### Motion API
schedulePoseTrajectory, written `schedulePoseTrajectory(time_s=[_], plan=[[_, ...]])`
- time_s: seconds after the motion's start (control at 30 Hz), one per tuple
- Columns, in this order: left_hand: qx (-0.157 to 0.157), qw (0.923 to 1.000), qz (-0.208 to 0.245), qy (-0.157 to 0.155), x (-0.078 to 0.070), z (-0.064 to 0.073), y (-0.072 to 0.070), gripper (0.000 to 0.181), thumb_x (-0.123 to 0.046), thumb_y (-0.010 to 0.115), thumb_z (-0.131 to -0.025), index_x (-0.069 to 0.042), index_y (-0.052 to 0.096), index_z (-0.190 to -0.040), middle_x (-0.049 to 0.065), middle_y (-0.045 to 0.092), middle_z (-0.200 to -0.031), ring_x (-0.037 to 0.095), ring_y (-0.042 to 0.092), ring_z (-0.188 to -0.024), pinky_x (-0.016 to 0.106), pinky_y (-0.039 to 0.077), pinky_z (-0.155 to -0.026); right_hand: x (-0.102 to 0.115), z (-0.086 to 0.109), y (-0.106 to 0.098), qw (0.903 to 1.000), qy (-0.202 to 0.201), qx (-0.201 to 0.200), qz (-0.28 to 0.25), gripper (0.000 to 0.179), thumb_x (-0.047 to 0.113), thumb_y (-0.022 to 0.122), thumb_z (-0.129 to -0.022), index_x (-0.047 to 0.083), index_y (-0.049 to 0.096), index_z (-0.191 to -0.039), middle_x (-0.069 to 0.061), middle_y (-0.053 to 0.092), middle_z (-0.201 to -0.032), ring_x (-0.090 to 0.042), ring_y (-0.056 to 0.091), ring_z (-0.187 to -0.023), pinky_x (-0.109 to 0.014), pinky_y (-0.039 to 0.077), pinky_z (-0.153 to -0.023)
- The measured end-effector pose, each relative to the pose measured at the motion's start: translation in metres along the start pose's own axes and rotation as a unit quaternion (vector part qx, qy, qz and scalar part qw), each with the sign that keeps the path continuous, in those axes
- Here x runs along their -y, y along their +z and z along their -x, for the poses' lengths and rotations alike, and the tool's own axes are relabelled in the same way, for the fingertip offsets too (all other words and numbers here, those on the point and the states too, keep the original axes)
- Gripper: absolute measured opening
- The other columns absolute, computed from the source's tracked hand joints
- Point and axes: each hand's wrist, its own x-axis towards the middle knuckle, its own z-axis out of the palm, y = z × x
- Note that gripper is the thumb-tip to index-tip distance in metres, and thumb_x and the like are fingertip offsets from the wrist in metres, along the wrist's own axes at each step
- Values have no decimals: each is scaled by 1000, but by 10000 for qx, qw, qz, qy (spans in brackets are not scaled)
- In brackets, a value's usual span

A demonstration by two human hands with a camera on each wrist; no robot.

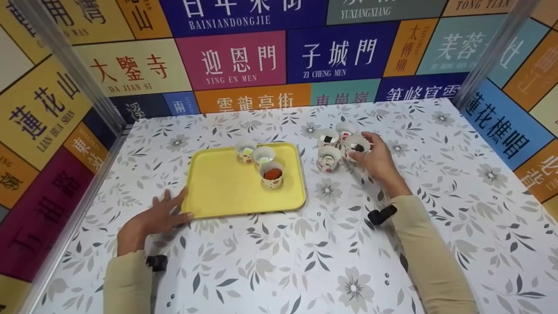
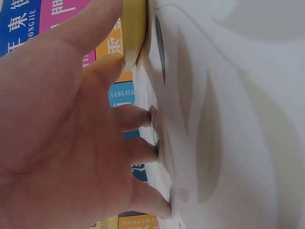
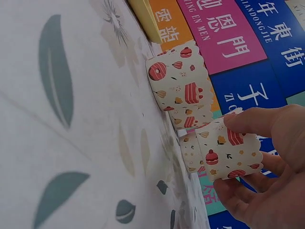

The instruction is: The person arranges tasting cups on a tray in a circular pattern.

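In the head view my right hand (image 1: 378, 160) grips a patterned paper baking cup (image 1: 354, 153) with a dark item inside. The right wrist view shows thumb and fingers around this cup (image 3: 231, 148), its base slightly off the table. Close by stand three similar paper cups: one (image 1: 329, 162) in front, one (image 1: 323, 140) holding a white piece with a black band, one (image 1: 344, 127) behind. My left hand (image 1: 159, 214) spreads its fingers at the left edge of a yellow tray (image 1: 218, 187); thumb and index finger touch the rim, while other fingertips rest on the tablecloth.
On the tray's right half stand three paper cups: one (image 1: 271, 182) with an orange-red piece, and two (image 1: 264, 152) (image 1: 245, 148) with pale green and white contents. A floral cloth (image 1: 279, 261) covers the table. Panels (image 1: 244, 61) with printed characters enclose the back and sides.
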Motion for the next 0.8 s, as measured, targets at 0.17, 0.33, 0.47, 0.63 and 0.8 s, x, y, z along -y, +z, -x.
schedulePoseTrajectory(time_s=[0.17,0.33,0.47,0.63,0.8], plan=[[40,9999,132,-27,-1,1,0,93,-59,55,-95,-29,-3,-161,22,-27,-162,52,-33,-143,78,-13,-110,4,4,-2,9996,-279,-90,55,76,17,70,-93,10,30,-157,-23,28,-161,-40,32,-147,-53,32,-120],[48,10000,26,-38,-2,0,-1,96,-61,55,-95,-24,-4,-161,26,-25,-162,55,-30,-144,80,-10,-110,12,8,-1,9988,-445,-197,-61,76,17,72,-92,11,31,-156,-21,34,-158,-37,39,-141,-49,40,-113],[46,10000,-50,-66,-3,1,-1,98,-63,55,-94,-23,-5,-161,28,-24,-162,56,-29,-144,81,-8,-109,19,12,0,9982,-540,-219,-157,76,17,72,-92,11,32,-156,-19,39,-155,-35,42,-137,-43,45,-105],[34,9998,-130,-139,-4,0,-1,98,-65,54,-93,-26,-4,-161,27,-23,-162,55,-28,-144,80,-8,-109,26,16,1,9979,-593,-194,-193,74,19,71,-92,12,33,-155,-18,42,-152,-35,46,-133,-38,47,-98],[43,9996,-84,-277,-3,-2,0,97,-65,55,-92,-30,-3,-161,23,-24,-164,52,-29,-145,80,-9,-110,28,19,2,9978,-654,-19,-53,75,22,72,-93,13,32,-156,-19,40,-155,-38,44,-137,-48,46,-106]])
